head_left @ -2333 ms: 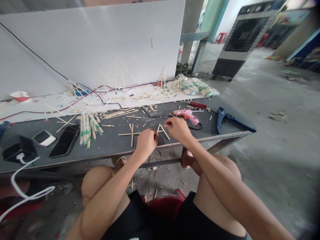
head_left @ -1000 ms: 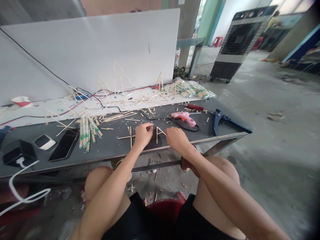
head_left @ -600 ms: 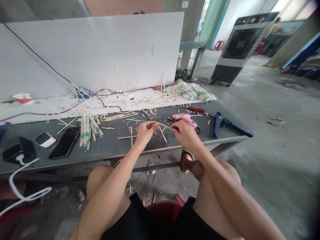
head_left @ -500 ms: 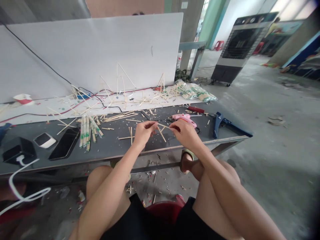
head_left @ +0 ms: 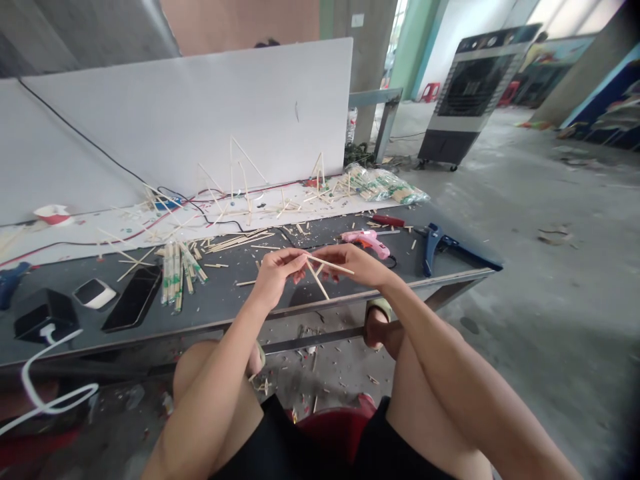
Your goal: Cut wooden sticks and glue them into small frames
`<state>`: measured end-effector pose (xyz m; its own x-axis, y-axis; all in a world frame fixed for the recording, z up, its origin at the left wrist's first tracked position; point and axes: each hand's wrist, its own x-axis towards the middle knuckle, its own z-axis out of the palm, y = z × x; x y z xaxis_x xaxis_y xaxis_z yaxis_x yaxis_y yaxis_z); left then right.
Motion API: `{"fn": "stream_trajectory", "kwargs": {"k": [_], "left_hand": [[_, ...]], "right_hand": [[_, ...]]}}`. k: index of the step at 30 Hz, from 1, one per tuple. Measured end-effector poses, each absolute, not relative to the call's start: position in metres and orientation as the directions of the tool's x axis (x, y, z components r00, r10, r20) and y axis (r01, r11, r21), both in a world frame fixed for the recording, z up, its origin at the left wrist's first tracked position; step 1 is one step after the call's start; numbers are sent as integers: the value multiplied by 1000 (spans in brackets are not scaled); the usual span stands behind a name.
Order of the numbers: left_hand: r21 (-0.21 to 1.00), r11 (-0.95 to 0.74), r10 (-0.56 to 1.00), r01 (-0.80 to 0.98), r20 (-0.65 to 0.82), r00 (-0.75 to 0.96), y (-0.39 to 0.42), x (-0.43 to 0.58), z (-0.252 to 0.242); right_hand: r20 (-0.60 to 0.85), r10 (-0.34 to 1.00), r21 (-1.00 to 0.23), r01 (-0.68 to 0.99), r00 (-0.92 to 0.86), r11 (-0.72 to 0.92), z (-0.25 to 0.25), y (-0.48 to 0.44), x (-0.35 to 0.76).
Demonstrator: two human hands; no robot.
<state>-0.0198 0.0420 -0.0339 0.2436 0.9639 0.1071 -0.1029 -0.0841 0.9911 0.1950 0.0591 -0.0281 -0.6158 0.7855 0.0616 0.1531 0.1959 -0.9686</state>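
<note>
My hands hold a small A-shaped frame of thin wooden sticks point(head_left: 317, 273) up above the grey table point(head_left: 225, 313). My left hand point(head_left: 275, 277) pinches its left end, with the fingers closed around the sticks. My right hand point(head_left: 350, 261) grips the long stick's right part between its fingers. One stick of the frame slants down toward the table edge. Below my left hand, a crossed stick piece lies mostly hidden, with one end showing point(head_left: 245, 283).
A pink hot glue gun point(head_left: 367, 243) and its black cord lie behind my right hand, with a blue glue gun point(head_left: 434, 250) farther right. To the left are a bundle of wooden sticks point(head_left: 175, 277) and a black phone point(head_left: 134, 298). Stick structures stand on a white board point(head_left: 280, 207).
Both hands have lifted the A-shaped stick frame off the table and moved closer together. The frame now hangs tilted between them, and the view has shifted slightly.
</note>
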Motion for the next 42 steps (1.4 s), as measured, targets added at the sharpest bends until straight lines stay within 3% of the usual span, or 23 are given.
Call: {"fn": "stream_trajectory", "kwargs": {"k": [4,8,12,16,19,22,24,28,33,42], "left_hand": [[987,-76,968,-140,107,229,45,-22,-36],[991,-82,983,-105,98,154,47,-25,-37],[989,-107,994,-102,109,14,48,-25,-37],[975,-176,980,-138,160,-121,49,-22,-37],[953,-243,959,-181,208,-193,50,-19,-38],[931,-289,940,-222,232,-248,50,-15,-38],[918,-300,935,-260,229,-273,49,-12,-37],[891,-281,938,-357,176,-299,45,-6,-36],[873,-272,935,-405,140,-326,40,0,-37],[884,-281,934,-374,162,-318,34,3,-36]], "right_hand": [[122,887,-965,155,-446,210,-34,66,202],[202,975,-975,-114,-94,191,-35,77,227],[277,905,-863,-331,322,382,-29,82,260],[305,785,-796,-307,539,521,-25,78,282],[355,826,-888,-119,438,444,-26,68,274],[279,950,-960,64,140,273,-31,55,245],[129,991,-990,49,-23,130,-35,48,219],[-45,966,-972,-211,-255,-101,-42,39,170],[2,968,-869,-480,-250,-122,-45,34,131],[7,988,-851,-519,-154,-75,-44,33,125]]}}
